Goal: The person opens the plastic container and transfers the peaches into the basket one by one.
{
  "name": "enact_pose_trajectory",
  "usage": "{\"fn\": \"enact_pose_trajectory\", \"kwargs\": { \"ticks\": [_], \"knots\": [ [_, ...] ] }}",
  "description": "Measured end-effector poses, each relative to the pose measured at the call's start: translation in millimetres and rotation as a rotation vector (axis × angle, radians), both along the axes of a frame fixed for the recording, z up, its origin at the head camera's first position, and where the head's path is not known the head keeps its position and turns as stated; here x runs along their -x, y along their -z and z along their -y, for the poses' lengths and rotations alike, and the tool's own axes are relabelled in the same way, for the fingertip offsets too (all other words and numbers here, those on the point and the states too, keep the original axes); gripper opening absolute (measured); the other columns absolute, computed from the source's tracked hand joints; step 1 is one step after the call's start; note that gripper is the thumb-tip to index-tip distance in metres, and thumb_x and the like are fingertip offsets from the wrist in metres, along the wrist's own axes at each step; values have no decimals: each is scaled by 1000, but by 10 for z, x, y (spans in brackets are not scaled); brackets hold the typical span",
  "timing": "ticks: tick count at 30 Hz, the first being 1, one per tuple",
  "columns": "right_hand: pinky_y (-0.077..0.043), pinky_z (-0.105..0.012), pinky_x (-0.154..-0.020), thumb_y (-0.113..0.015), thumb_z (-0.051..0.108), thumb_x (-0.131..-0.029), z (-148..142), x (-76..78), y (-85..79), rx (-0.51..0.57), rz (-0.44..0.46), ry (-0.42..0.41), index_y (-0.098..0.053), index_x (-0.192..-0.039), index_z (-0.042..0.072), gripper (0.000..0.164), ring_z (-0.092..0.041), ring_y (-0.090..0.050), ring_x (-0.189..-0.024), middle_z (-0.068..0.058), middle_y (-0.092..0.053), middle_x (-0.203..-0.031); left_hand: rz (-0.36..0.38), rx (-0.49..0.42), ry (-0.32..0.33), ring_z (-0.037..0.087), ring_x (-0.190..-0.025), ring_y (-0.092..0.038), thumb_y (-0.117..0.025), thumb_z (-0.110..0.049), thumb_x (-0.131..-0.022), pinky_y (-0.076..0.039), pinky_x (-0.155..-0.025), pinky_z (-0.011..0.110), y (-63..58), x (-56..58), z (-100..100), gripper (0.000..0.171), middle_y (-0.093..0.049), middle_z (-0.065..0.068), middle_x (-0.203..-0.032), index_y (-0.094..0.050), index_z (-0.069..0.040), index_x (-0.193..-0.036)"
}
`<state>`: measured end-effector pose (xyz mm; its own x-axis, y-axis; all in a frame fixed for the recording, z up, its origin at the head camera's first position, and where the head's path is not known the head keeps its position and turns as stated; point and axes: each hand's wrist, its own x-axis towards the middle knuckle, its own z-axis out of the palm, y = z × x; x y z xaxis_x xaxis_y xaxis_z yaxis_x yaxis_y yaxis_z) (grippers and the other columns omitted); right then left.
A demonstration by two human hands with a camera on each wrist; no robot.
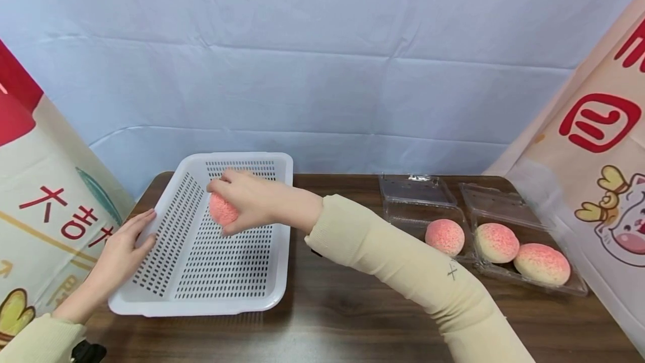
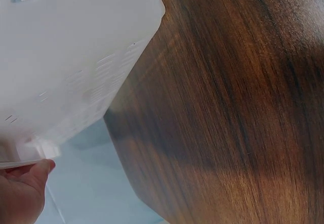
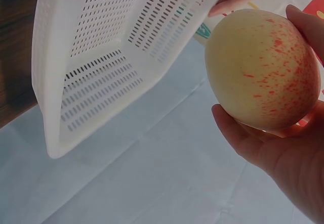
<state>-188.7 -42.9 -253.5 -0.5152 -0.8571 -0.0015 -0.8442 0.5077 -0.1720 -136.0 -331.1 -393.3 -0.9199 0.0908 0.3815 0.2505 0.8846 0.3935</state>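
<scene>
My right hand [image 1: 254, 200] grips a pink-and-cream peach [image 1: 222, 210], held over the inside of the white slotted plastic basket [image 1: 216, 308]. In the right wrist view the peach [image 3: 263, 70] shows its pale side with red speckles, thumb and fingers curled around it. On the basket's left side, my left hand [image 1: 121, 254] holds the rim. The left wrist view has that hand [image 2: 23, 193] with its thumb and fingers pinching the edge of the basket [image 2: 66, 32]. No other peach shows inside the basket.
On the right of the brown wooden table [image 1: 332, 318] stand two clear plastic boxes with raised lids. One peach [image 1: 445, 237] sits by the left box [image 1: 418, 189]; two peaches [image 1: 542, 264] lie in the right box [image 1: 564, 287]. A pale cloth [image 1: 322, 71] hangs behind; printed bags flank the table.
</scene>
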Motion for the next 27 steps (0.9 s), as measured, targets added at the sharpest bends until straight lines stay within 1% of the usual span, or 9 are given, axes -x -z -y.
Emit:
{"fn": "enact_pose_trajectory", "kwargs": {
  "ticks": [2,4,9,14,16,21,22,24,27],
  "knots": [
    [-39,-19,-79,-69,39,-75,26,0,13,2,2,-4,-40,-133,12,70,-9,-44,-96,-3,-46,-117,-3,6,-2,41,-105,-48,-53,-3,-86,-34,-76,43,-2,0,-3,45,-45,26,-130,-45,9,-128],
    [-39,-19,-80,-69,40,-75,54,2,21,-1,0,-2,-40,-134,12,71,-9,-44,-97,-3,-46,-118,-2,9,-4,41,-104,-48,-53,-4,-86,-34,-75,43,-4,-1,-2,45,-45,26,-130,-44,9,-128],
    [-39,-20,-81,-68,41,-76,120,2,37,-17,8,10,-38,-135,13,72,-10,-43,-100,-2,-44,-122,-3,9,-4,41,-105,-49,-53,-4,-86,-34,-76,41,-7,0,3,45,-45,25,-130,-45,8,-128],
    [-37,-20,-86,-67,42,-77,174,2,56,-35,-1,5,-37,-136,13,72,-10,-43,-101,-2,-44,-123,-4,4,1,42,-106,-48,-54,-5,-86,-35,-81,31,-2,3,12,45,-45,25,-130,-45,8,-128],
    [-37,-20,-86,-67,43,-76,194,6,60,-35,-2,4,-38,-135,13,72,-10,-43,-101,-2,-44,-122,1,0,3,43,-107,-48,-54,-5,-86,-35,-82,32,-4,2,11,45,-44,26,-131,-44,8,-128],
    [-38,-18,-82,-68,43,-75,245,19,73,-15,19,11,-40,-134,13,73,-8,-44,-97,-1,-46,-119,17,-10,9,42,-106,-46,-53,-3,-86,-33,-78,46,-14,-3,4,46,-43,26,-132,-43,9,-129],
    [-39,-18,-81,-68,44,-75,255,22,77,-15,20,11,-39,-135,13,73,-8,-44,-96,-1,-46,-119,20,-12,9,42,-107,-46,-53,-3,-86,-33,-78,48,-14,-5,4,46,-42,26,-132,-42,9,-130],
    [-39,-17,-80,-69,44,-75,280,27,87,-18,26,15,-39,-136,13,75,-7,-44,-95,0,-46,-118,22,-14,8,43,-107,-46,-53,-3,-86,-33,-78,48,-12,-4,4,46,-42,26,-132,-42,8,-130],
    [-39,-17,-80,-69,45,-75,297,9,67,-19,23,7,-38,-136,13,76,-6,-45,-93,0,-47,-117,13,-8,-2,44,-107,-46,-53,-3,-86,-33,-82,46,-62,-46,-7,46,-43,26,-131,-43,8,-129]
  ]
}}
